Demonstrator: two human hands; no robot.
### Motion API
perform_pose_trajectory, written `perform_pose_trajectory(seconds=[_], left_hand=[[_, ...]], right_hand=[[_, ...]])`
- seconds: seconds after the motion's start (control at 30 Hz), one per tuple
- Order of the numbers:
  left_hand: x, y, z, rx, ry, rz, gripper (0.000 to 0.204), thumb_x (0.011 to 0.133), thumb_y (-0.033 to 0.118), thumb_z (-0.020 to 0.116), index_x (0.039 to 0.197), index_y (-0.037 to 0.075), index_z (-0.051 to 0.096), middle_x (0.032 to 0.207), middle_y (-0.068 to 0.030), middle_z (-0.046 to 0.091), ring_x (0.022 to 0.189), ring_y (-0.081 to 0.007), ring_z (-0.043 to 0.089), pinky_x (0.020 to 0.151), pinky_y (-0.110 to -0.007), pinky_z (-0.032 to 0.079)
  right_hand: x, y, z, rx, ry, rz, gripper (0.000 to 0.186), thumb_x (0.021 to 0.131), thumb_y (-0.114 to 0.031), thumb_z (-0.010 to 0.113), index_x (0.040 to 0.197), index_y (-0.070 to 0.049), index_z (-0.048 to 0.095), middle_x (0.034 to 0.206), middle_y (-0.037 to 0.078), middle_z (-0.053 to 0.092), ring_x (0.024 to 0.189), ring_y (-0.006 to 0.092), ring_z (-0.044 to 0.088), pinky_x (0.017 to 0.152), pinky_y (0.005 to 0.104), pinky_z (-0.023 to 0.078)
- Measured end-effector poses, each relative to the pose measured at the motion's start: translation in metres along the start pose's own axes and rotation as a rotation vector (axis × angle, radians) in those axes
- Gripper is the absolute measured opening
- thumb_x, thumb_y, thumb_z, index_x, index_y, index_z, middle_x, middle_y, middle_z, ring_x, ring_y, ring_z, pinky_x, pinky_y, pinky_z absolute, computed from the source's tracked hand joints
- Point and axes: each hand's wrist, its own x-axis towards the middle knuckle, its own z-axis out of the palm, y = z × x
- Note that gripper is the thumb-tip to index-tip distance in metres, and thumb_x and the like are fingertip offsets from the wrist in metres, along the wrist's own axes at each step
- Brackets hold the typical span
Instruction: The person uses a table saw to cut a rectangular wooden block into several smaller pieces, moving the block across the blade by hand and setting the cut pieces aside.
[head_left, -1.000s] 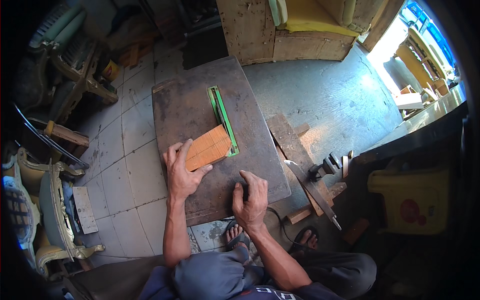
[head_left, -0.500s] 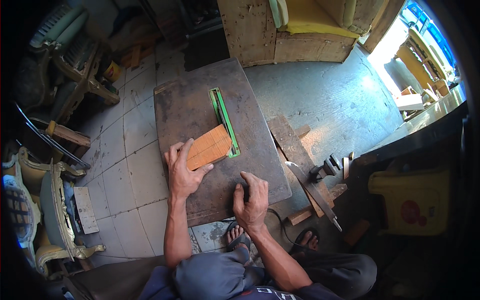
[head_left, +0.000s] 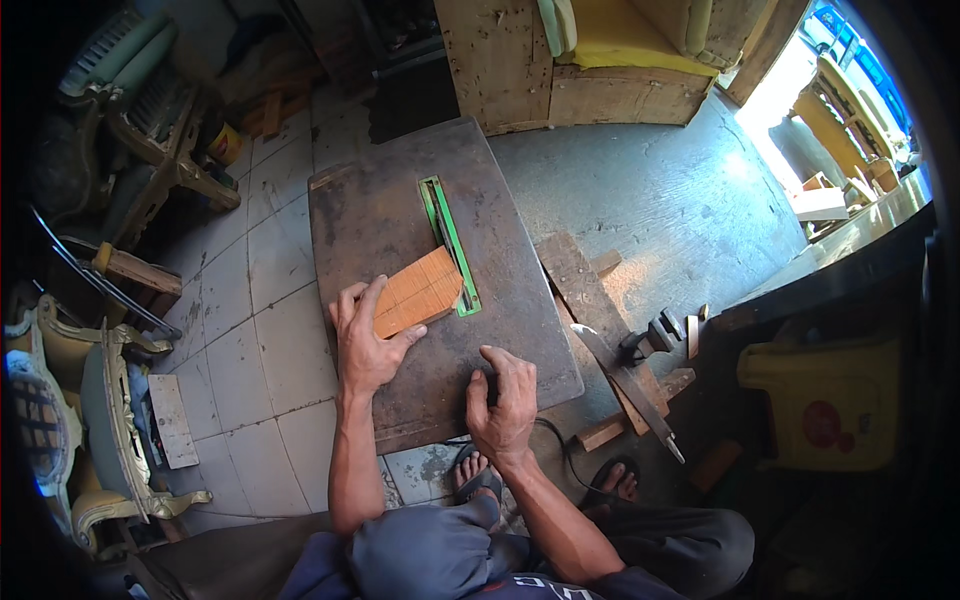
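Note:
On the dark, stained table (head_left: pixel 380 215) lies an orange-brown wooden block (head_left: pixel 418 291) with dark lines across its upper face. My left hand (head_left: pixel 366 340) grips its near left end, the thumb on the near side and the fingers over the far side. The block's right end meets a green slotted insert (head_left: pixel 458 256) set into the tabletop; a dark strip shows inside the slot. Close to the table's near edge rests my right hand (head_left: pixel 506 405), loosely curled, thumb apart from the index finger, with nothing in it.
Right of the table, a handsaw (head_left: pixel 628 385) lies across wooden boards (head_left: pixel 580 280) beside sawdust. A yellow plastic stool (head_left: pixel 820 400) stands farther right. Carved chair frames (head_left: pixel 125 430) line the left side. A wooden furniture piece (head_left: pixel 630 98) with yellow upholstery is at the back.

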Motion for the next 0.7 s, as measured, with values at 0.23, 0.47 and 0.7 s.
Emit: perform_pose_trajectory(seconds=[0.23,0.47,0.7], left_hand=[[0.0016,-0.0016,0.0015,0.000,0.004,-0.007,0.091,0.068,0.033,0.101,0.146,0.003,0.065,0.134,-0.0175,0.061,0.124,-0.0377,0.054,0.111,-0.049,0.045],[0.0028,-0.0010,0.0020,0.005,0.014,-0.011,0.091,0.068,0.034,0.101,0.145,0.003,0.065,0.134,-0.0173,0.061,0.124,-0.0378,0.055,0.111,-0.049,0.045],[0.0031,0.0008,0.0042,0.021,0.017,-0.034,0.090,0.068,0.034,0.100,0.146,0.003,0.065,0.135,-0.0173,0.060,0.126,-0.0379,0.054,0.112,-0.049,0.045]], right_hand=[[-0.0005,0.0006,0.0003,-0.003,-0.012,-0.004,0.040,0.088,0.006,0.072,0.127,0.001,0.067,0.120,0.019,0.072,0.107,0.0357,0.068,0.096,0.0445,0.052],[-0.0007,0.0003,0.0001,0.007,-0.008,-0.002,0.040,0.088,0.005,0.072,0.127,0.001,0.067,0.119,0.019,0.072,0.108,0.0357,0.068,0.097,0.0445,0.052],[0.0002,-0.0016,-0.0028,0.015,-0.008,0.003,0.039,0.088,0.005,0.072,0.127,0.001,0.067,0.119,0.019,0.072,0.108,0.0361,0.068,0.097,0.0449,0.052]])
